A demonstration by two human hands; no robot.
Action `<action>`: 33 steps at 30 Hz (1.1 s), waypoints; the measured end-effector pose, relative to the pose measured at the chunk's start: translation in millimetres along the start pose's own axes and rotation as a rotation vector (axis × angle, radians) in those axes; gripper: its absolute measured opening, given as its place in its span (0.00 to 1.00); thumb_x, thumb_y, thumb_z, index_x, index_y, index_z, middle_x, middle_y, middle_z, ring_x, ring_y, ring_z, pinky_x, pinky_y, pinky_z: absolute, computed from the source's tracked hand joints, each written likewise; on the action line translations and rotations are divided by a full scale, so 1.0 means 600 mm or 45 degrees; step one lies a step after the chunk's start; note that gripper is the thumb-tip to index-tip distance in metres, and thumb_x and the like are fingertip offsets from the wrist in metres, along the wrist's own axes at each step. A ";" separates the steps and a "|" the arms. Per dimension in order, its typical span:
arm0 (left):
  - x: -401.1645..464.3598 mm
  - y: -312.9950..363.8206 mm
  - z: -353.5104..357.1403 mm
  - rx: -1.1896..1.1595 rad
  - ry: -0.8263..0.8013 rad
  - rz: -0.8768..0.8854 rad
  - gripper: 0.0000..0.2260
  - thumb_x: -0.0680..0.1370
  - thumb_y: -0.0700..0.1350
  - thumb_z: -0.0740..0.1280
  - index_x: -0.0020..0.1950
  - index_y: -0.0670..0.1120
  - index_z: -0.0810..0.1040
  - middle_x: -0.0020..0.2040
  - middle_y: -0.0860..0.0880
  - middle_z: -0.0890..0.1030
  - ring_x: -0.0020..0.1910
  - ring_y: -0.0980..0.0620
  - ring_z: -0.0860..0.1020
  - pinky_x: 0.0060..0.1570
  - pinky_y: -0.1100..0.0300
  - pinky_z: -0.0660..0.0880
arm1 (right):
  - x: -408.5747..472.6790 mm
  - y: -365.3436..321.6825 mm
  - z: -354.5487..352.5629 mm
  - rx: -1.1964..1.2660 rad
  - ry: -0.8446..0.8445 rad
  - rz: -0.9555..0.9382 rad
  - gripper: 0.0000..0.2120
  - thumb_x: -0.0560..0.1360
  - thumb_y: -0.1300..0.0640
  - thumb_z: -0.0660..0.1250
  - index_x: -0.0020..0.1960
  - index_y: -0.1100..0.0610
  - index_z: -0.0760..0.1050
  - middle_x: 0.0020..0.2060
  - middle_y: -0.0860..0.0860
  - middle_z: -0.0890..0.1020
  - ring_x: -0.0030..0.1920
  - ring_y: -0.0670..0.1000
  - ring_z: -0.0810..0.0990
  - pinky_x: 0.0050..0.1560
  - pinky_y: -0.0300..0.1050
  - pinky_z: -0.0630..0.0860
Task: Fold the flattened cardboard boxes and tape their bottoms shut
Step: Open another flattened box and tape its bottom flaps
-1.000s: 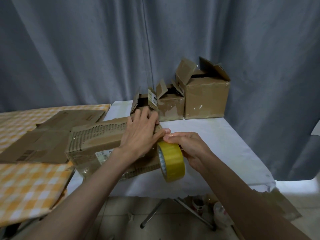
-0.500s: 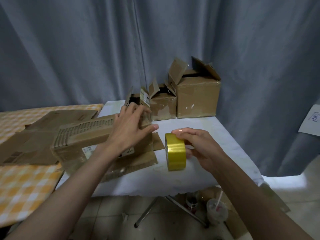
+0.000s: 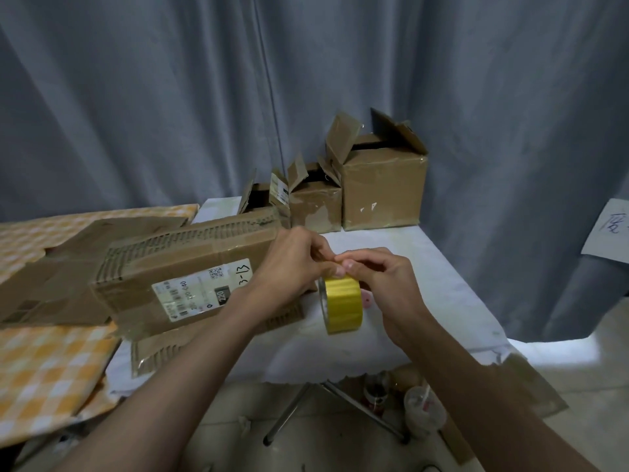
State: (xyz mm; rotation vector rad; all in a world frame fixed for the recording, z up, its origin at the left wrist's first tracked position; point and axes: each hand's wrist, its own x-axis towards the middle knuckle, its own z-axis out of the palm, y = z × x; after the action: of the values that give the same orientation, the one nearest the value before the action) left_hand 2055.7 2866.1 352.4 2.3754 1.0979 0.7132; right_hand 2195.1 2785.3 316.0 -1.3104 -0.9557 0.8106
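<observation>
Head view — left hand (image 3: 292,264) now at tape roll (image 3: 343,303).

The white sheet (image 3: 612,233) is cut off at the right edge — its handwriting unreadable.

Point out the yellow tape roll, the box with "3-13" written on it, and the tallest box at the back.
yellow tape roll (image 3: 343,303), head view, on its yellow outer band.
box marked 3-13 (image 3: 190,267), head view, on its brown side above the label.
tallest box (image 3: 384,195), head view, on its front face.
</observation>
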 end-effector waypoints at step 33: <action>0.006 0.014 0.001 0.149 0.421 0.060 0.03 0.78 0.49 0.69 0.46 0.52 0.77 0.50 0.53 0.70 0.53 0.51 0.70 0.51 0.57 0.68 | 0.015 -0.030 -0.048 -0.177 -0.322 -0.310 0.11 0.78 0.65 0.67 0.54 0.49 0.76 0.44 0.64 0.77 0.42 0.53 0.76 0.42 0.44 0.75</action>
State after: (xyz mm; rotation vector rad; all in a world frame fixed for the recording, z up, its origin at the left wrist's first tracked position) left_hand 2062.6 2863.7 357.4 2.4447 1.2477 1.1179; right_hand 2224.2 2779.8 334.8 -1.1968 -1.3647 0.7412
